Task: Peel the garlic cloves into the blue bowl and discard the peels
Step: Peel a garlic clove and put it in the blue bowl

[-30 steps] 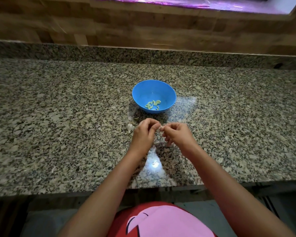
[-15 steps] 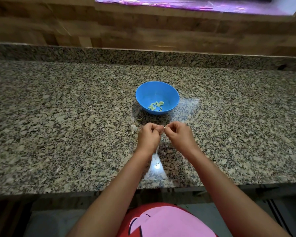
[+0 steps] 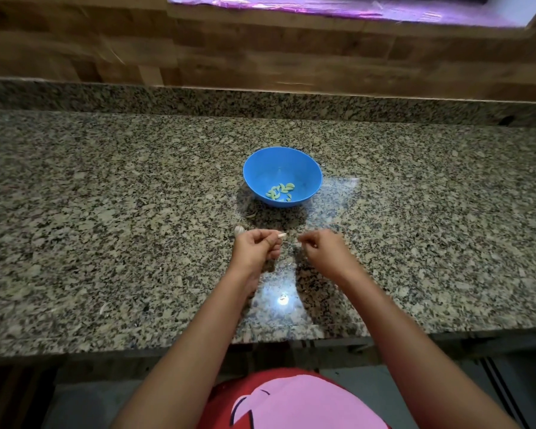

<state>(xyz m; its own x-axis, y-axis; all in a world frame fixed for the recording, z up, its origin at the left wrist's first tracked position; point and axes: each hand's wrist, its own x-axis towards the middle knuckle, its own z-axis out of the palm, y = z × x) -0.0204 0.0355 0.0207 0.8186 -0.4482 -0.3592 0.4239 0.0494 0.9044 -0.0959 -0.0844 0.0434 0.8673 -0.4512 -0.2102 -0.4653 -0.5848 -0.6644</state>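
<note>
**Clove pinched in the left hand, right hand drawn clear beside it**

The left hand [image 3: 256, 247] hovers just above the counter with its fingers curled in. Thumb and forefinger pinch a garlic clove [image 3: 281, 235], whose pale tip pokes out towards the other hand. Pointing the free end that way gives the other hand something to catch and strip, which is probably why the clove is held so.

The right hand [image 3: 324, 250] sits just beside it, apart from the clove by a small gap. Its fingertips [image 3: 304, 241] are closed together in a pinch. They may hold a scrap of peel, but that spot is blurred and too small, so I cannot tell what it holds, if anything.

Both hands work directly in front of the blue bowl [image 3: 260, 171], near enough that a finished clove needs only a short reach. A small cluster of peeled cloves [image 3: 279, 191] already lies in its bottom, so I judge the task well under way.

A pale unpeeled piece of garlic [image 3: 239, 230] rests on the granite countertop [image 3: 106, 212] just left of the left hand, within easy reach for the next round. A wooden wall [image 3: 260, 57] rises behind.
</note>
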